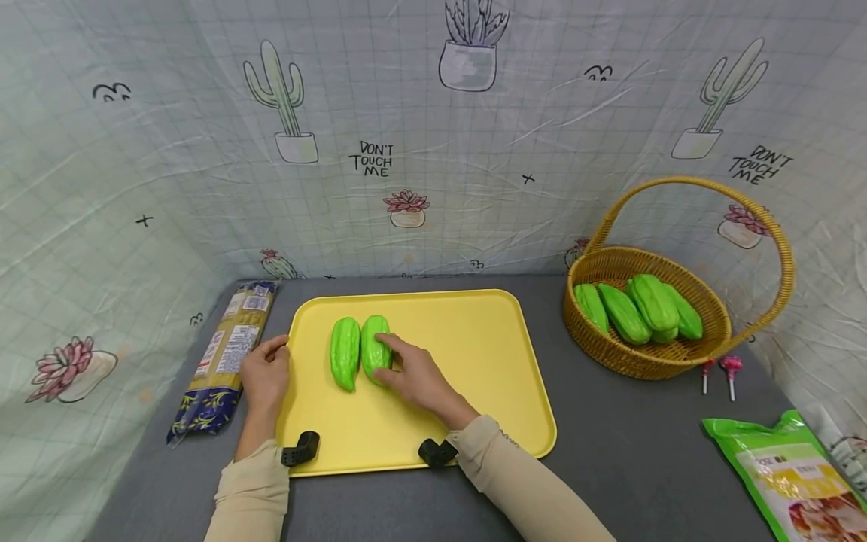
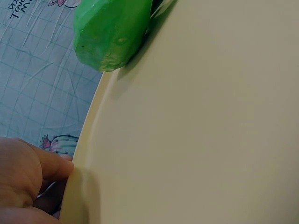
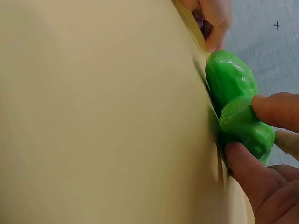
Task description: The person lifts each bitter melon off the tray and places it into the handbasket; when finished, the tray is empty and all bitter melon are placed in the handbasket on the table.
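Right hand (image 1: pixel 415 376) grips the right gourd (image 1: pixel 375 348) on the yellow tray (image 1: pixel 474 354), touching its twin (image 1: pixel 345 352); left hand (image 1: pixel 266 374) relaxed, steadying the tray's left rim; placing step, release likely next, more gourds (image 1: pixel 640 309) in basket (image 1: pixel 677 361) right of tray

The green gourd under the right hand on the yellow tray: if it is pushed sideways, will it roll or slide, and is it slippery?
The green gourd looks glossy and moulded, so it is probably stiff and somewhat slippery. Its rounded, ridged body lies lengthwise on the smooth yellow tray, so a sideways push may rock or roll it against the neighbouring gourd. The right hand grips it with thumb and fingers, which suggests it is light.
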Demonstrator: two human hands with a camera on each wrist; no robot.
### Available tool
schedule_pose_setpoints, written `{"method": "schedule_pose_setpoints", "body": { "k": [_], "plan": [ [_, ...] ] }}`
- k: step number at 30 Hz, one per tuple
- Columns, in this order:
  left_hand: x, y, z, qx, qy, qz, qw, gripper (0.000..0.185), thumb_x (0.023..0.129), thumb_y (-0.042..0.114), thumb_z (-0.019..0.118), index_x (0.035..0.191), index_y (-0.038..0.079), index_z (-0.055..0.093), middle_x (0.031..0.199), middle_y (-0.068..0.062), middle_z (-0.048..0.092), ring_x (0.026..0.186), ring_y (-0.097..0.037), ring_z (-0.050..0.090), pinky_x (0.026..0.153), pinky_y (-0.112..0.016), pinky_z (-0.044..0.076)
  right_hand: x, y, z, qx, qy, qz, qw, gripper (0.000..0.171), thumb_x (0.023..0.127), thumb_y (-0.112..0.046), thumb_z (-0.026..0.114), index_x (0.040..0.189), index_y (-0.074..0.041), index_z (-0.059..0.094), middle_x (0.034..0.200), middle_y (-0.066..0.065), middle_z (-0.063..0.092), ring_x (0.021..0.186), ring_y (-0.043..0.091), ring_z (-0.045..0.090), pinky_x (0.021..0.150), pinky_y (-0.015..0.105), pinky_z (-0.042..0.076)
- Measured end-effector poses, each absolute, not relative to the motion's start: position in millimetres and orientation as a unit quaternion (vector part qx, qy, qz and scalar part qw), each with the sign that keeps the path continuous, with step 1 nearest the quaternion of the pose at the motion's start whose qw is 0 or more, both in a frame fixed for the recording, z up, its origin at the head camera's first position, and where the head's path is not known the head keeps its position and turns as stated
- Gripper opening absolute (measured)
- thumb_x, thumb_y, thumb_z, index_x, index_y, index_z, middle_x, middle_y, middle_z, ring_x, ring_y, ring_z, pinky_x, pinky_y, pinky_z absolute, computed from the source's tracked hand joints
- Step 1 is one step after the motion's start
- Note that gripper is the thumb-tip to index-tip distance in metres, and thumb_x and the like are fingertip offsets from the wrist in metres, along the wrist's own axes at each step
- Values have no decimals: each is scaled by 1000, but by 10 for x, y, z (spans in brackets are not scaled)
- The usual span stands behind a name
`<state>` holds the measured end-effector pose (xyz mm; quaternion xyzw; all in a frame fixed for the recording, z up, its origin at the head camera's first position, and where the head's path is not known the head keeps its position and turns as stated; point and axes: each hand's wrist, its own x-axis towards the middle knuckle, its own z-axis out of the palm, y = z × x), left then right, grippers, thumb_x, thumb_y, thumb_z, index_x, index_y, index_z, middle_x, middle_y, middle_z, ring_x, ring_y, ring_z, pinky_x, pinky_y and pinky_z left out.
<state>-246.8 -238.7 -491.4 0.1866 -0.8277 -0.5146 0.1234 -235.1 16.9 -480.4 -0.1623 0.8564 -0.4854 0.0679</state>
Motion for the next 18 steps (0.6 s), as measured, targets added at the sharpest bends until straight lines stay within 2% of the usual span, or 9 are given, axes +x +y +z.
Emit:
{"method": "schedule_pose_setpoints", "body": {
  "k": [9, 18],
  "plan": [
    [-2478, -2376, -4920, 186, -828, -515, 124, 35, 107, 9, 47, 137, -2, 63, 131, -26, 63, 113, -34, 61, 66, -1, 36, -2345, 177, -4810, -159, 830, -528, 83, 60, 96, -15, 71, 152, -14, 50, 157, 18, 47, 142, 31, 51, 112, 39, 46],
    [-2476, -2377, -4922, 190, -831, -509, 123, 36, 107, 11, 47, 137, 0, 63, 130, -25, 64, 113, -34, 61, 65, -2, 36, -2320, 189, -4771, -153, 822, -541, 93, 60, 97, -16, 70, 153, -15, 49, 158, 18, 46, 142, 31, 50, 111, 39, 47]
  ]
}}
